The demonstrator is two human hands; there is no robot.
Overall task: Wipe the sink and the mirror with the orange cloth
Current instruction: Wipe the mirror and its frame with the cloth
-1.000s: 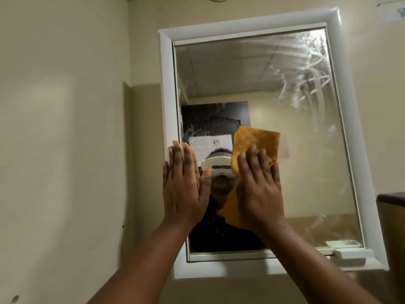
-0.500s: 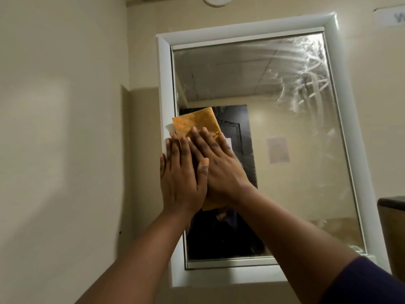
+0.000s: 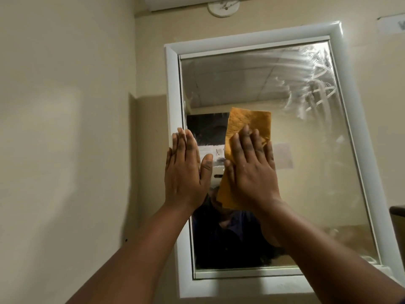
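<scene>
— Which step are you on?

— The mirror (image 3: 306, 172). My right hand (image 3: 252, 172) presses the orange cloth (image 3: 245, 121) flat on the glass left of centre, fingers (image 3: 246, 141) straight and slightly spread. My left hand (image 3: 186, 172) rests flat, fingers together, on the frame's (image 3: 173, 95) left edge.

— What next?

— I'd judge the smeared streaks (image 3: 311, 88) upper right need firm, overlapping passes. The sink isn't in view.

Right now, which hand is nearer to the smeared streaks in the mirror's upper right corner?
The right. The right hand presses the orange cloth flat on the mirror, below and left of the streaks. The left hand lies flat at the frame's left edge, farther away.
</scene>
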